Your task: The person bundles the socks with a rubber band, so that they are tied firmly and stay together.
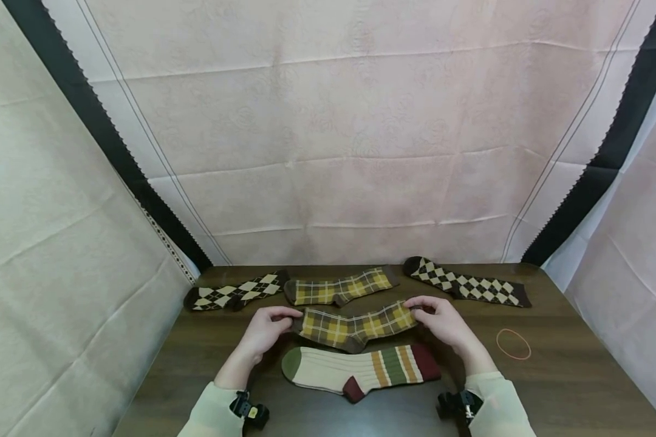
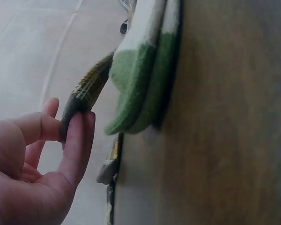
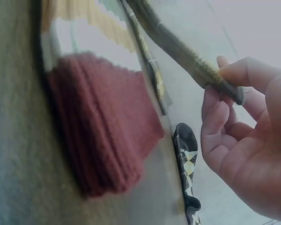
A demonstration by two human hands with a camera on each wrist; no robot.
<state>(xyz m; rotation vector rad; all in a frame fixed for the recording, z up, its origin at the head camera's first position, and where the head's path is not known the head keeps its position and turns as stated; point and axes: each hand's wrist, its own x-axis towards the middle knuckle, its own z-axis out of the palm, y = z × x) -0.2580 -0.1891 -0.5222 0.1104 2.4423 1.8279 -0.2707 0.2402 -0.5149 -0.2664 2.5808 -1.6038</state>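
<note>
A yellow-and-brown plaid sock is stretched between both hands, lifted off the table as the wrist views show. My left hand pinches its toe end between thumb and fingers; the dark toe shows in the left wrist view. At the other end my right hand pinches the cuff. Nearer the table's front lies a cream sock pair with green toe, striped leg and maroon cuff, apart from both hands. Behind the held sock lies a matching plaid sock.
One black-and-cream argyle sock lies at the back left, another argyle sock at the back right. On the right of the brown table is a thin rubber band. Pale cloth walls rise behind and on both sides.
</note>
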